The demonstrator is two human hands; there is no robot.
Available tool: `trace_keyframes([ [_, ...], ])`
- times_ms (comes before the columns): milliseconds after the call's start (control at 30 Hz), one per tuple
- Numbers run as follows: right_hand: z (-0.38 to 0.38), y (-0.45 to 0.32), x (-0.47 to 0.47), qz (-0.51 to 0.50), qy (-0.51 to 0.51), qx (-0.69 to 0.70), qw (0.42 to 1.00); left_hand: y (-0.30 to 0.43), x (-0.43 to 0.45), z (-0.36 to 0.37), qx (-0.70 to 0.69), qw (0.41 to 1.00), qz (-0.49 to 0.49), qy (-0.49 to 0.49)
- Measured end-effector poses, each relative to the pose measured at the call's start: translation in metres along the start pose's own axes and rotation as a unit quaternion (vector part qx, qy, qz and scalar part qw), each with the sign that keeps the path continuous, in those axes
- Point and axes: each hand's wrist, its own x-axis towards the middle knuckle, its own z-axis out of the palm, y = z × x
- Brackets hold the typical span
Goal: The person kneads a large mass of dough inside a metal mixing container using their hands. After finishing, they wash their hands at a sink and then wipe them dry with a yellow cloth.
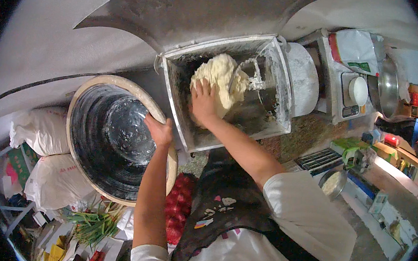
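My left hand (159, 130) grips the pale rim of a big round tub (130, 131), thumb over the inner side. The tub's dark inside is streaked with white flour-like residue. My right hand (204, 104) lies on a large lump of pale dough (219, 75), with its fingers spread against the near left side. The dough sits in the metal trough of a dough mixer (175, 105), caught around the mixing bar (257, 78). Dried dough coats the bar and the trough's right wall. My right palm is hidden from view.
A floury round housing (303, 80) adjoins the trough. Beyond it, a kitchen scale (351, 94) carries a white bowl (358, 90). White sacks (59, 179), green onions (94, 223) and a red mesh bag (179, 210) lie around the tub. A counter (367, 237) runs along the right.
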Motion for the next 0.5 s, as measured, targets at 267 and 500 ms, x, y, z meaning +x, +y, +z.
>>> trace_keyframes([
  [267,0.009,0.045,0.069,-0.035,-0.103,0.126,0.986,0.009,0.0,-0.002,-0.047,0.999,-0.005,-0.009],
  [500,0.01,0.056,0.028,0.041,-0.093,0.393,0.914,-0.009,-0.001,0.002,-0.017,1.0,0.02,0.007],
])
